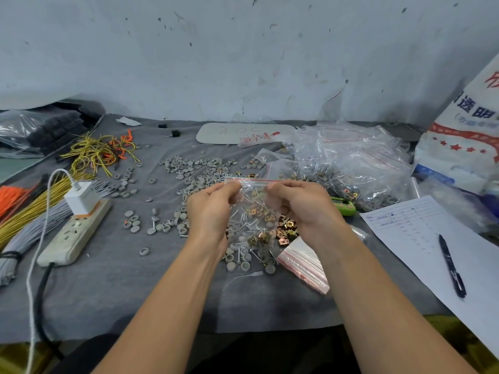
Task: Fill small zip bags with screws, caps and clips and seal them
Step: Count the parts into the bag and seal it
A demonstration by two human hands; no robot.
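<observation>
A small clear zip bag [253, 197] with a red strip along its top hangs between my two hands above the table's middle. My left hand [210, 209] pinches its top left corner, and my right hand [299, 205] pinches the top right. Screws and gold clips show through the plastic. Under the bag lie loose grey caps [189, 174], screws [244, 225] and gold clips [287, 229] on the grey cloth. A stack of empty zip bags [305, 261] rests just right of the pile.
A heap of filled bags [348, 160] sits at the back right, beside a large white sack [461, 141]. A paper sheet [421, 238] with a pen [452, 265] lies on the right. A power strip with charger [74, 228] and wire bundles [29, 211] occupy the left.
</observation>
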